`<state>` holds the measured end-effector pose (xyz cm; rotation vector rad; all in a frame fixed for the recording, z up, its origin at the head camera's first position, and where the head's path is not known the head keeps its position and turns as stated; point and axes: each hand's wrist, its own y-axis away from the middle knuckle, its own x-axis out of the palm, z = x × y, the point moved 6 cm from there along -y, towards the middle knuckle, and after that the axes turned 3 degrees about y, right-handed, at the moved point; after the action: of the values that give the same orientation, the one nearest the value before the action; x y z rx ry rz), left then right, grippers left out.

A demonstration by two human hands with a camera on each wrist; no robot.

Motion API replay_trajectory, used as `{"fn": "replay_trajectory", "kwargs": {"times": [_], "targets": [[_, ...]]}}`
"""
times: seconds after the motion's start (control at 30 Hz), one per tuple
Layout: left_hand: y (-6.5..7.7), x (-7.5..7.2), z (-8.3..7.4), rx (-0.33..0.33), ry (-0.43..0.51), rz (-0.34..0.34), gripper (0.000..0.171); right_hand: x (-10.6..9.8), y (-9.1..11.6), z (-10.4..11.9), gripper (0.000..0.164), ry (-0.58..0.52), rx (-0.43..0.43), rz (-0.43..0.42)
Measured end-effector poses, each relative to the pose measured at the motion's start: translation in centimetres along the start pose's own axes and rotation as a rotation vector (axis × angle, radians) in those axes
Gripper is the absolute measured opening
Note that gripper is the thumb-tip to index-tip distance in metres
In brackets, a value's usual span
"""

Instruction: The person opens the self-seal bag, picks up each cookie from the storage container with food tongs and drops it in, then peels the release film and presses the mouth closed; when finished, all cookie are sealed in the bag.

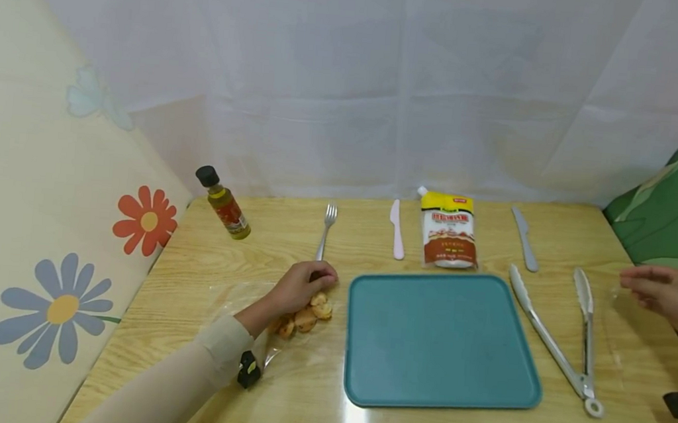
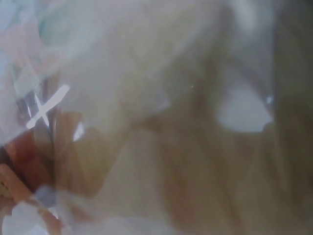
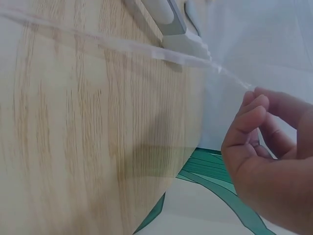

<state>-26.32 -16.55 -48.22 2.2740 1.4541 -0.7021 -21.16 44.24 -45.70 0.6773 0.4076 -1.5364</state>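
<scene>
Left of the teal tray (image 1: 442, 342), my left hand (image 1: 299, 289) grips the edge of a clear plastic bag (image 1: 237, 293) with curled fingers. Several golden-brown pieces of food (image 1: 306, 318), like small bread, lie in it under the hand. Blurred plastic (image 2: 49, 103) fills most of the left wrist view and veils the fingers. At the far right, my right hand (image 1: 669, 297) is raised, thumb and fingertips pinching the edge of a clear plastic sheet or bag (image 3: 132, 46). Its film stretches down beside the metal tongs (image 1: 584, 350), which lie spread.
Along the back stand or lie an oil bottle (image 1: 230, 211), a fork (image 1: 327, 227), a pink knife (image 1: 397, 229), a sauce pouch (image 1: 449, 237) and a grey knife (image 1: 525, 239). White cloth (image 1: 323, 104) hangs behind the wooden table (image 1: 276, 406), with printed panels at both sides.
</scene>
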Motion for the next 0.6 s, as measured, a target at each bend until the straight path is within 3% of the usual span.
{"fn": "replay_trajectory", "kwargs": {"times": [0.27, 0.37, 0.5, 0.6], "targets": [[0.0, 0.0, 0.0, -0.007, -0.005, 0.001, 0.014, -0.4, 0.1, -0.1, 0.021, -0.065, -0.007, -0.002], [0.0, 0.0, 0.1, -0.010, -0.003, 0.001, 0.014, -0.3, 0.3, 0.1, 0.026, -0.096, -0.006, 0.001], [0.0, 0.0, 0.1, -0.011, -0.004, 0.002, 0.014, 0.7, 0.6, 1.3, 0.039, -0.168, -0.049, 0.040], [0.0, 0.0, 0.0, -0.014, -0.005, 0.003, 0.014, 2.1, 0.8, 2.8, 0.036, -0.210, -0.079, 0.103]]}}
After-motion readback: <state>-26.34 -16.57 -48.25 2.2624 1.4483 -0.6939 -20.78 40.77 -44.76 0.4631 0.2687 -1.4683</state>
